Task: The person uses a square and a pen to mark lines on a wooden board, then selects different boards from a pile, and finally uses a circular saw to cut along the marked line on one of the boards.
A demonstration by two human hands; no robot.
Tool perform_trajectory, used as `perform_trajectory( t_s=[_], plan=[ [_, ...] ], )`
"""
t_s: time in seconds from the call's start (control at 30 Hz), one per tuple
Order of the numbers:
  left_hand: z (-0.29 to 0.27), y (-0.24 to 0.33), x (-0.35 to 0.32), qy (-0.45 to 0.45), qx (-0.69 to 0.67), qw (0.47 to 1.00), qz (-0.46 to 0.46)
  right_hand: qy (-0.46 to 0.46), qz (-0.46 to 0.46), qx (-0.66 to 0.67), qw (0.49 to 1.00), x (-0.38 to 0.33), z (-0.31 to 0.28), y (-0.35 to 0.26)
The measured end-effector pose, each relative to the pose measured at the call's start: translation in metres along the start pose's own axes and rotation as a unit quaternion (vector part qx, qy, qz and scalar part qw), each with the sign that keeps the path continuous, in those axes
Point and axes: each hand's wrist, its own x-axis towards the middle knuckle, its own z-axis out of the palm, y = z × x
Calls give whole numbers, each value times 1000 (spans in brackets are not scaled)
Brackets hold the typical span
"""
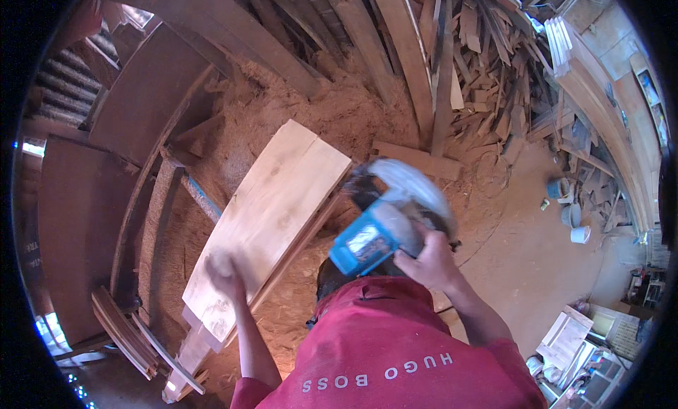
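A blue-and-grey circular saw [367, 239] is in my right hand [429, 261], whose fingers wrap round its handle in front of my waist. The saw is blurred, with its rounded guard on the far right side, next to the plank's right edge. My left hand [227, 278] is over the near left part of a wide pale wooden plank [272, 204]. Motion smears its fingers, so I cannot tell how they lie or whether they touch the wood. The plank slants away to the far right, on top of other boards.
Sawdust [304, 112] is heaped beyond the plank. Long boards [402, 49] lean at the back, near a pile of offcuts [494, 77]. Dark brown panels [78, 232] stand at the left. Several buckets [580, 234] are on the floor at the right.
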Motion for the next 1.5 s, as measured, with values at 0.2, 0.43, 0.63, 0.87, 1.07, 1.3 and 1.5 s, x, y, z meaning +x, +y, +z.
perform_trajectory(
  t_s=[0.2,0.43,0.63,0.87,1.07,1.3,1.5],
  plan=[
    [81,171,29,-234,5,971,54,-127,-3,6,992,42,27,-2],
    [97,207,17,-286,169,939,91,-140,-23,17,990,33,36,26],
    [104,189,22,-288,127,946,78,-233,20,35,972,37,23,25],
    [116,177,20,-196,207,951,115,-149,-55,45,986,37,38,31],
    [120,169,22,-187,206,952,127,-136,-54,36,989,43,41,27],
    [123,162,23,-185,203,953,131,-192,-21,46,980,50,37,23],
    [125,159,19,-181,204,953,130,-176,-46,37,983,47,39,25]
  ],
)
